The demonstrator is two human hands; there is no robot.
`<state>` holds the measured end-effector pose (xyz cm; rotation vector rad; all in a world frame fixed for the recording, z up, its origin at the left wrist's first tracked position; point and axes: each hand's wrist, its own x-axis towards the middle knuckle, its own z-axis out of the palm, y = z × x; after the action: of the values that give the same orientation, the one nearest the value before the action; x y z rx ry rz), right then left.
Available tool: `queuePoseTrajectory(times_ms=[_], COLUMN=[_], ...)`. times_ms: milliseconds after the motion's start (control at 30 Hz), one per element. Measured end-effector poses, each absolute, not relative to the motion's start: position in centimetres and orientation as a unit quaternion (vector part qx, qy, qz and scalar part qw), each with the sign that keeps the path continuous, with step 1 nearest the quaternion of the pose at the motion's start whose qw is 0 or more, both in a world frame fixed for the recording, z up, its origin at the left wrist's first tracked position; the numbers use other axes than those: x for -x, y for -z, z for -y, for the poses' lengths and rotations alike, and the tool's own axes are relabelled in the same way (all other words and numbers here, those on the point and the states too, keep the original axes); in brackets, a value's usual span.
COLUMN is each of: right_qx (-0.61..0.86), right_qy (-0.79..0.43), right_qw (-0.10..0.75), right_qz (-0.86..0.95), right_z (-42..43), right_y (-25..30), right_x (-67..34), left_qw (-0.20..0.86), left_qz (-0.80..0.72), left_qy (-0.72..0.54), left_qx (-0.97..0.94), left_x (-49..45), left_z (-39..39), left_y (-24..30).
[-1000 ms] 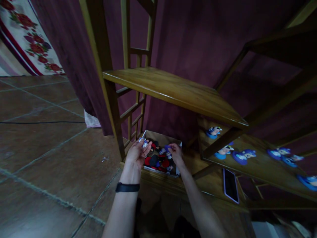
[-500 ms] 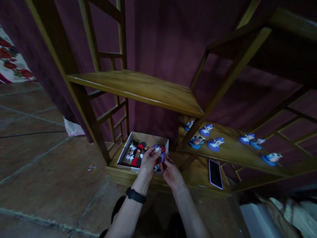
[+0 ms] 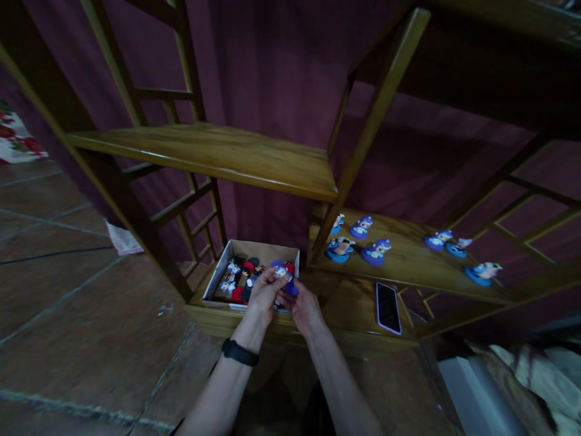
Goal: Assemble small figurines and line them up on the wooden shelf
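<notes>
My left hand (image 3: 263,293) and my right hand (image 3: 303,306) meet just in front of an open cardboard box (image 3: 263,249) on the lowest shelf. Together their fingers pinch a small blue and white figure (image 3: 282,274). The left wrist wears a black band (image 3: 240,352). The box holds several small red, black and blue figures (image 3: 239,281). More blue figures (image 3: 358,241) lie on the shelf board to the right.
A wooden shelf unit (image 3: 213,151) stands against a dark red curtain (image 3: 281,72). A phone (image 3: 388,307) lies face up on the bottom board. Brown floor tiles (image 3: 72,315) spread to the left. A pale box and cloth (image 3: 512,381) lie at lower right.
My hands came together from apart over the box and now hold one blue figure between them. The view swung to the right, so the shelf and box shifted left.
</notes>
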<state>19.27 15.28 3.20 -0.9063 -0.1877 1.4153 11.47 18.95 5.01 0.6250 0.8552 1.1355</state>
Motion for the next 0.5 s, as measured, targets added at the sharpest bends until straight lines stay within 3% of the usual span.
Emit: queuePoseTrajectory(times_ms=[500], right_qx=[0.494], right_qy=[-0.559], right_qw=[0.639], right_qz=[0.187], right_z=[-15.3], right_y=[-1.6], right_x=[-19.2], left_qw=[0.687], left_qz=[-0.379], left_qy=[-0.502], left_qx=[-0.364], left_x=[-12.1], left_z=[-17.8], left_y=[-3.7])
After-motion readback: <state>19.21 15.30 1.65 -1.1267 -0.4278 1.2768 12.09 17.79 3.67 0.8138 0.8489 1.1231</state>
